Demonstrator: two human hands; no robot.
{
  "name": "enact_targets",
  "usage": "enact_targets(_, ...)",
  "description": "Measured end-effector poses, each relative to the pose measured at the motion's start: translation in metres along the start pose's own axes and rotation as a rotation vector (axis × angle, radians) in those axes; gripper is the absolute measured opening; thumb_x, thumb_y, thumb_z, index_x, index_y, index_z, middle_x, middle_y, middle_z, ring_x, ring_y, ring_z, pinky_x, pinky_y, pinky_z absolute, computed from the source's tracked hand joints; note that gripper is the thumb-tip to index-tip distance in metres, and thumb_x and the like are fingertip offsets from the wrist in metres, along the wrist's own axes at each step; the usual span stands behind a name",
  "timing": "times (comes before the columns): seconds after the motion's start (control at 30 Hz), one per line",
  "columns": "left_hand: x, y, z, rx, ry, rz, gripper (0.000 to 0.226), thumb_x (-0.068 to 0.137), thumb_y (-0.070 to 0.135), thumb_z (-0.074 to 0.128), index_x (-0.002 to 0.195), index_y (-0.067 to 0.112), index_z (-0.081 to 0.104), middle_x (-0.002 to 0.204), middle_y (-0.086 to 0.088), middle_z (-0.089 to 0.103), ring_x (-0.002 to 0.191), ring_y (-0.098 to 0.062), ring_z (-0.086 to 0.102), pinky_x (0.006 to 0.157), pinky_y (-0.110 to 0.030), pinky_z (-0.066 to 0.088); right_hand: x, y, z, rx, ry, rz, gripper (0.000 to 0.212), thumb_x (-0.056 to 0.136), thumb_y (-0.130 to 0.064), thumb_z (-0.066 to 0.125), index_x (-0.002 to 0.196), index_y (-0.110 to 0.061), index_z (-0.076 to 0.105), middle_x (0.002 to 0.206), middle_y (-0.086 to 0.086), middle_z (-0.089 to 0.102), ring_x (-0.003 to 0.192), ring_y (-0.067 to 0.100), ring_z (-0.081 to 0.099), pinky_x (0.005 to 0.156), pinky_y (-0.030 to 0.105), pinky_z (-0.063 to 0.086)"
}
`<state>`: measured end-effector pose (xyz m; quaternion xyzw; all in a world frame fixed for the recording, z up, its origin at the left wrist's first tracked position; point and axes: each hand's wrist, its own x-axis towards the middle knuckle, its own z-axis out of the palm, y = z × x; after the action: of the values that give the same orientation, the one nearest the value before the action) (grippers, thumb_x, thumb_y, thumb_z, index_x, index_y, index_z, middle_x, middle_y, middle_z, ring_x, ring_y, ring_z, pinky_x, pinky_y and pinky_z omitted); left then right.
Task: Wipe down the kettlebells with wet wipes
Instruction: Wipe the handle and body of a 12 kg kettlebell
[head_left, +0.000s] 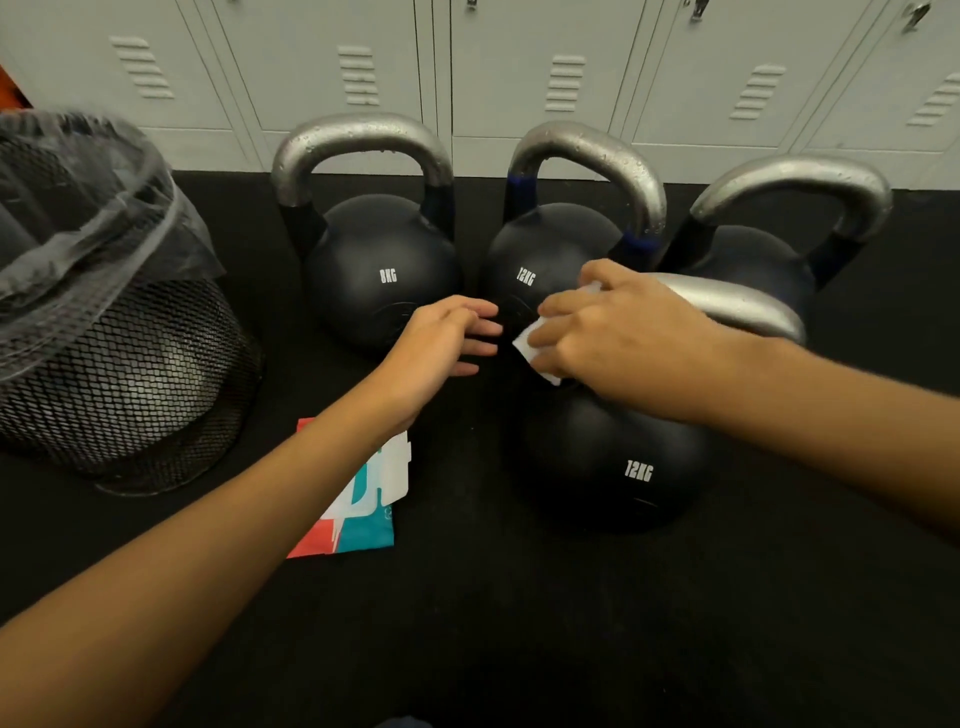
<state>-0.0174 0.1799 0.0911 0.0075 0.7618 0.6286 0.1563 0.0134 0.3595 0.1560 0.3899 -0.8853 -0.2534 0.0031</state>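
Several black kettlebells with silver handles stand on the black floor. The nearest one, marked 12KG (608, 457), is in front of the others. My right hand (618, 332) holds a white wet wipe (535, 345) against the left end of its handle (737, 306). My left hand (441, 348) hovers just left of it, fingers relaxed and empty. Behind stand an 8KG kettlebell (379, 270), another 12KG kettlebell (540, 249) and a third kettlebell (753, 254), their handles dotted with droplets. The wet wipe pack (363, 509), red, teal and white, lies on the floor under my left forearm.
A black mesh waste bin (119, 353) with a clear plastic liner stands at the left. Grey metal lockers (467, 67) line the wall right behind the kettlebells.
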Motion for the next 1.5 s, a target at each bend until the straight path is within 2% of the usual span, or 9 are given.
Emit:
enact_targets(0.17,-0.007,-0.007,0.001,0.127,-0.054,0.02,0.028,0.102,0.019,0.035,0.115,0.023,0.061,0.105,0.004,0.067,0.097,-0.012,0.064,0.089,-0.032,0.05,-0.009,0.024,-0.013,-0.016,-0.073,-0.225,0.042,0.099,-0.02,0.041,0.134,-0.038,0.054,0.152,-0.015,0.039,0.145,0.014,0.029,0.113,0.037,0.031)
enact_targets(0.27,-0.008,-0.006,0.007,0.2,-0.076,0.094,0.027,0.101,0.017,0.039,0.115,0.022,0.061,0.106,0.005,0.066,0.096,-0.009,0.063,0.084,-0.022,0.048,-0.03,0.04,0.001,0.024,0.199,-0.265,0.05,0.089,-0.019,0.031,0.119,-0.024,0.071,0.137,-0.004,0.059,0.132,0.023,0.051,0.104,0.042,0.043)
enact_targets(0.5,-0.011,0.007,0.027,0.258,-0.111,0.231,0.034,0.096,0.007,0.044,0.116,0.028,0.062,0.109,0.012,0.065,0.102,0.002,0.059,0.088,-0.016,0.046,-0.089,0.065,0.033,0.147,0.392,-0.127,0.047,0.095,-0.013,0.052,0.142,-0.017,0.05,0.153,0.003,0.04,0.141,0.028,0.037,0.098,0.05,0.051)
enact_targets(0.77,-0.006,0.014,0.026,0.234,-0.122,0.205,0.038,0.09,-0.005,0.042,0.096,0.023,0.066,0.091,0.011,0.068,0.086,0.003,0.064,0.075,-0.012,0.048,-0.02,0.021,0.019,0.132,0.375,-0.008,0.04,0.101,-0.035,0.035,0.103,-0.018,0.072,0.103,0.005,0.07,0.094,0.032,0.066,0.076,0.043,0.055)
enact_targets(0.87,-0.005,0.017,0.019,0.26,-0.13,0.184,0.038,0.093,-0.002,0.04,0.102,0.025,0.065,0.1,0.01,0.068,0.093,0.0,0.065,0.083,-0.022,0.049,-0.015,0.028,0.008,0.336,0.322,0.119,0.044,0.099,-0.046,0.028,0.113,-0.032,0.068,0.106,-0.008,0.068,0.096,0.019,0.063,0.065,0.038,0.054)
enact_targets(0.97,-0.001,0.018,0.007,0.288,-0.042,0.215,0.036,0.095,0.002,0.044,0.104,0.032,0.063,0.107,0.013,0.066,0.094,0.002,0.065,0.089,-0.024,0.048,-0.035,0.043,0.0,0.783,0.31,0.315,0.03,0.098,-0.049,0.046,0.12,-0.042,0.066,0.116,-0.019,0.068,0.112,0.004,0.06,0.092,0.028,0.048)
enact_targets(1.13,0.005,0.043,0.0,0.379,-0.081,0.246,0.028,0.098,0.011,0.046,0.102,0.033,0.063,0.106,0.01,0.067,0.096,-0.002,0.064,0.088,-0.025,0.048,-0.077,0.054,0.005,1.099,0.364,0.449,0.021,0.095,-0.036,0.057,0.112,-0.037,0.07,0.066,-0.042,0.058,0.077,-0.021,0.057,0.072,0.001,0.037)
enact_targets(1.33,0.005,0.101,0.034,0.409,-0.325,0.247,0.032,0.093,0.044,0.051,0.107,0.022,0.069,0.102,0.008,0.071,0.097,-0.003,0.064,0.08,-0.016,0.05,-0.09,0.056,0.015,1.361,0.443,0.479,0.018,0.08,-0.021,0.076,0.098,-0.023,0.078,0.111,-0.013,0.072,0.109,-0.005,0.062,0.103,0.022,0.044)
enact_targets(1.5,0.007,0.107,0.065,0.316,-0.332,0.277,0.019,0.087,0.026,0.068,0.101,0.015,0.072,0.093,0.001,0.074,0.091,-0.011,0.069,0.086,-0.026,0.055,-0.087,0.056,0.017,1.506,0.49,0.518,0.039,0.071,-0.015,0.082,0.104,-0.021,0.062,0.111,-0.001,0.07,0.101,0.008,0.067,0.088,0.027,0.054)
